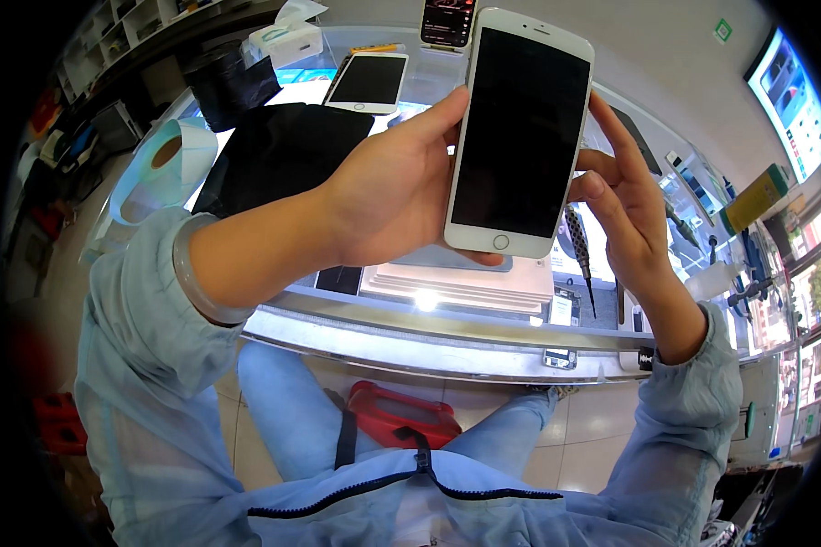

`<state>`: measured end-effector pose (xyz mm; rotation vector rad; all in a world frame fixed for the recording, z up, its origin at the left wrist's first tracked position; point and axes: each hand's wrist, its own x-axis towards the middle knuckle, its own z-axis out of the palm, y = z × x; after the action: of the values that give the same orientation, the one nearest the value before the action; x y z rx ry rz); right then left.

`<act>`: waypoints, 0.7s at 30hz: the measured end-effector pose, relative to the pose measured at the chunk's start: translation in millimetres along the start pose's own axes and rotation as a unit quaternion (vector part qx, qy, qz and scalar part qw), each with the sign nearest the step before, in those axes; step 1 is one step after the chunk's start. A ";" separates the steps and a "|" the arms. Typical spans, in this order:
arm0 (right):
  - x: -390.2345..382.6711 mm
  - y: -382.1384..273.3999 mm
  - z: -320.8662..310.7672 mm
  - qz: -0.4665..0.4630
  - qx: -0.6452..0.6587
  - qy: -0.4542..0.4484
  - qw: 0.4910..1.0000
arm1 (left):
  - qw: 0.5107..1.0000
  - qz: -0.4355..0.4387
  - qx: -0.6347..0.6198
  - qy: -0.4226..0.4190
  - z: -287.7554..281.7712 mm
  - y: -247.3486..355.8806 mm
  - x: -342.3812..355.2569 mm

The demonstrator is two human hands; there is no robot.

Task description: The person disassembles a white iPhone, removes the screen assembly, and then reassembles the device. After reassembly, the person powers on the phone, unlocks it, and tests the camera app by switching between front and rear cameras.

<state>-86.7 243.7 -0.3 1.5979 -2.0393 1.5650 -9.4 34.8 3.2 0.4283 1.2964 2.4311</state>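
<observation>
A white smartphone [522, 137] with a dark screen and a round home button is held up over the glass counter, its face toward me. My left hand [397, 187] wraps its left edge from behind, thumb along the side and a fingertip showing under the bottom edge. On the opposite edge, my right hand [625, 196] touches the phone with its fingers, thumb bent inward. Below the right hand a thin screwdriver [578, 242] with a patterned handle points down toward me. Part of the counter behind the phone is hidden.
A black mat [274, 155] lies left on the counter, near a white tablet [368, 82], a tissue box [285, 42] and a label roll [166, 155]. Another phone [446, 23] stands at the back. Pinkish flat boxes [465, 287] are stacked in front. A red case [401, 415] sits between my legs.
</observation>
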 end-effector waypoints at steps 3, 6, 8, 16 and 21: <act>0.3 -1.4 -0.1 0.004 0.009 -0.005 1.000 | 1.000 -0.002 -0.008 -0.017 -2.2 -0.1 0.3; 0.4 -2.8 0.3 0.005 0.015 -0.006 1.000 | 1.000 0.004 0.006 -0.003 1.7 0.5 0.4; 0.6 -2.2 0.7 0.003 0.021 -0.005 1.000 | 1.000 0.009 0.015 0.008 3.2 0.7 -0.2; 0.7 -0.7 -0.6 0.011 0.040 -0.010 0.999 | 1.000 -0.003 -0.004 -0.003 1.4 0.6 0.0; 0.6 0.5 -1.3 0.009 0.072 -0.023 0.997 | 1.000 -0.002 -0.013 0.001 1.6 0.8 0.5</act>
<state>-87.9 244.3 0.4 1.6828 -2.0102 1.7325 -9.3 35.7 4.8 0.4161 1.2654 2.4434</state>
